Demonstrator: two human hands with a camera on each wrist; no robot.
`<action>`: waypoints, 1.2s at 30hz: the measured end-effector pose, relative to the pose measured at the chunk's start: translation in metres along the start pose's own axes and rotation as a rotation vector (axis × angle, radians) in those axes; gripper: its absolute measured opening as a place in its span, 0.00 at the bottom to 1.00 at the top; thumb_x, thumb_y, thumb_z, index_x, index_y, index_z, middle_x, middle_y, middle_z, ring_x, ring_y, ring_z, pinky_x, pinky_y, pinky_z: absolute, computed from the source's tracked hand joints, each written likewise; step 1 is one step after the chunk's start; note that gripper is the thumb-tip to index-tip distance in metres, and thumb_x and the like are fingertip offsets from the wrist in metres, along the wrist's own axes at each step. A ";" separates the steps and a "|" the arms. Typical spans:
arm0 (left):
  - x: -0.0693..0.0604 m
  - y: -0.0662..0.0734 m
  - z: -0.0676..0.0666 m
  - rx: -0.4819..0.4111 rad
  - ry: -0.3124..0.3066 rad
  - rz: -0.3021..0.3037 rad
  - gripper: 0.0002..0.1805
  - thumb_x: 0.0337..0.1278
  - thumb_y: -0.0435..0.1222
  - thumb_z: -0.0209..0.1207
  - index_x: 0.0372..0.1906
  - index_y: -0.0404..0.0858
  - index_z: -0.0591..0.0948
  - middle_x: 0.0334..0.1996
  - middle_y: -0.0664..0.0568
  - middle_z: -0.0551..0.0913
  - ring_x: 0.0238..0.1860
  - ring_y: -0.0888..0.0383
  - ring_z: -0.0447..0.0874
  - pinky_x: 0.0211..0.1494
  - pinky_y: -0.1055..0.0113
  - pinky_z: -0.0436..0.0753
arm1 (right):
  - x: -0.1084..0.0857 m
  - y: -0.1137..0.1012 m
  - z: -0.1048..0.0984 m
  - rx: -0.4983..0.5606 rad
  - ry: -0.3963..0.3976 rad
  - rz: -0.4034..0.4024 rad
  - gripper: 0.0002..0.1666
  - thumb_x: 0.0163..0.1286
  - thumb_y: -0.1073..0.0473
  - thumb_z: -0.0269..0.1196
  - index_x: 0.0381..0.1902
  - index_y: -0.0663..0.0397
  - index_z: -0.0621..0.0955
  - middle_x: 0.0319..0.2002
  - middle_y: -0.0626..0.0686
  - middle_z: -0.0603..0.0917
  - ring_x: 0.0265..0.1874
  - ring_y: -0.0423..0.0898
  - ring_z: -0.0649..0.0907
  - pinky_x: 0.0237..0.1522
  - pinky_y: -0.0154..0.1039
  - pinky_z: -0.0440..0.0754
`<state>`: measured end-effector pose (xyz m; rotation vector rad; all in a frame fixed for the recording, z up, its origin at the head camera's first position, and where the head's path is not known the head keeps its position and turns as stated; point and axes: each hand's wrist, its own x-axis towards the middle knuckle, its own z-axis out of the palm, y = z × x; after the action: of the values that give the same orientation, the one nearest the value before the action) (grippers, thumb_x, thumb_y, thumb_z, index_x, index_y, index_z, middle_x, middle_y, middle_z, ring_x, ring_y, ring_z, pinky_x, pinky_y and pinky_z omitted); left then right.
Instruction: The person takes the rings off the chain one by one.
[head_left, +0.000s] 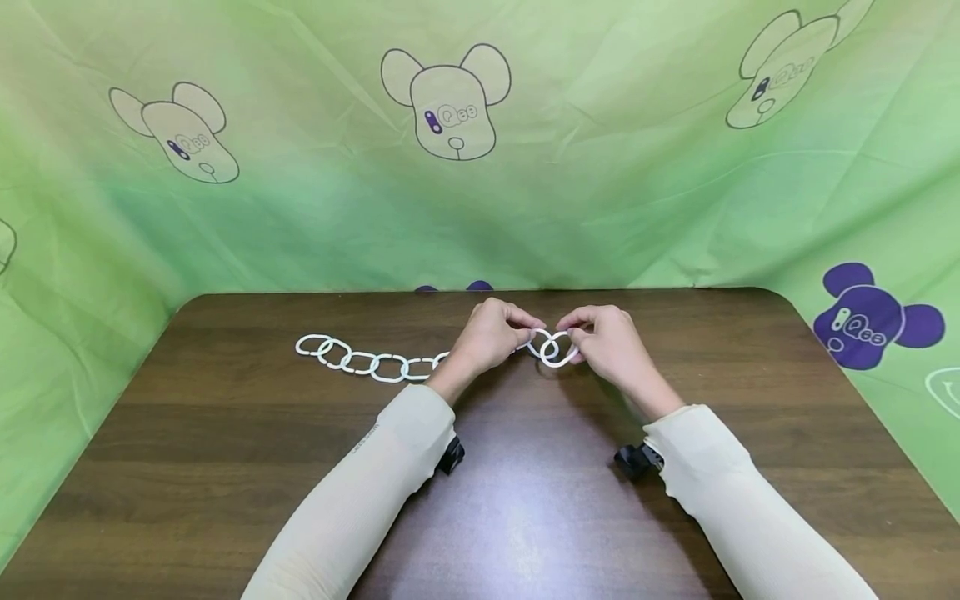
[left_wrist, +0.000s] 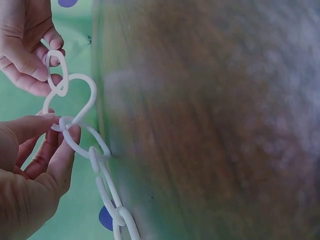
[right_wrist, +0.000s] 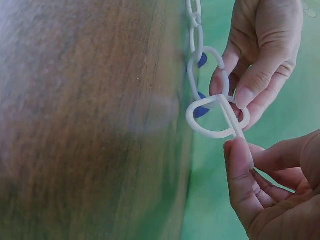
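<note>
Two pale sleeves (head_left: pixel 367 492) (head_left: pixel 750 508) lead to two hands (head_left: pixel 489 335) (head_left: pixel 609 343) pinching one white chain (head_left: pixel 405 369).

White chain (head_left: pixel 405 368), dark brown tabletop (head_left: pixel 187 450), green backdrop (head_left: pixel 300 225)
The tabletop shows darker wood-grain streaks. The backdrop blends pale yellow-green into deeper green, printed at the far side with mouse-like heads (head_left: pixel 442 87) in dark outline, each bearing a small purple mark; another mouse-like head (head_left: pixel 862 303) at right is solid purple with pale markings. The sleeves (head_left: pixel 750 508) are plain cream, the left one with small dark lettering (head_left: pixel 365 439); the wrist devices (head_left: pixel 635 462) are black.
</note>
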<state>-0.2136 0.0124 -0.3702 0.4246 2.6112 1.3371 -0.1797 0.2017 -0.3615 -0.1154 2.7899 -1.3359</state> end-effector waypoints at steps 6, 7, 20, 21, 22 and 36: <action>0.000 0.001 0.000 0.014 0.001 0.000 0.08 0.65 0.33 0.69 0.45 0.45 0.93 0.50 0.51 0.92 0.54 0.58 0.86 0.55 0.67 0.81 | 0.000 0.000 -0.001 -0.002 -0.001 -0.006 0.15 0.71 0.73 0.56 0.49 0.74 0.85 0.40 0.72 0.89 0.20 0.37 0.84 0.27 0.36 0.86; 0.000 0.001 0.000 0.015 0.002 -0.001 0.08 0.65 0.33 0.69 0.45 0.45 0.93 0.50 0.51 0.92 0.54 0.58 0.87 0.55 0.67 0.81 | 0.000 0.000 -0.001 -0.002 -0.002 -0.007 0.15 0.71 0.73 0.56 0.49 0.74 0.85 0.40 0.72 0.89 0.20 0.37 0.84 0.28 0.37 0.86; 0.000 0.000 0.001 0.021 0.015 0.039 0.08 0.64 0.32 0.69 0.44 0.45 0.93 0.46 0.52 0.92 0.52 0.56 0.88 0.56 0.65 0.83 | -0.001 0.000 -0.003 -0.018 -0.022 -0.014 0.14 0.71 0.73 0.55 0.47 0.73 0.85 0.39 0.71 0.89 0.20 0.39 0.84 0.27 0.38 0.87; 0.000 0.000 0.001 0.023 0.018 0.046 0.08 0.64 0.32 0.69 0.44 0.45 0.93 0.46 0.52 0.92 0.51 0.56 0.88 0.56 0.66 0.83 | -0.001 0.000 -0.003 -0.019 -0.027 -0.015 0.14 0.71 0.74 0.55 0.47 0.73 0.85 0.39 0.71 0.89 0.20 0.39 0.84 0.27 0.38 0.87; 0.000 0.000 0.001 0.025 0.020 0.052 0.08 0.64 0.31 0.70 0.44 0.45 0.93 0.45 0.52 0.92 0.51 0.56 0.88 0.55 0.66 0.83 | 0.000 0.000 -0.003 -0.020 -0.032 -0.015 0.14 0.71 0.74 0.55 0.47 0.73 0.85 0.39 0.71 0.89 0.20 0.39 0.84 0.27 0.39 0.87; -0.003 0.006 0.001 0.110 0.023 0.191 0.11 0.65 0.28 0.66 0.46 0.41 0.93 0.45 0.52 0.92 0.47 0.57 0.89 0.46 0.76 0.83 | 0.004 -0.002 -0.010 -0.022 -0.084 -0.018 0.14 0.71 0.74 0.55 0.46 0.75 0.85 0.40 0.73 0.88 0.19 0.40 0.83 0.27 0.40 0.89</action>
<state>-0.2091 0.0152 -0.3658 0.6959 2.7302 1.2612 -0.1838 0.2076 -0.3540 -0.1937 2.7407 -1.2737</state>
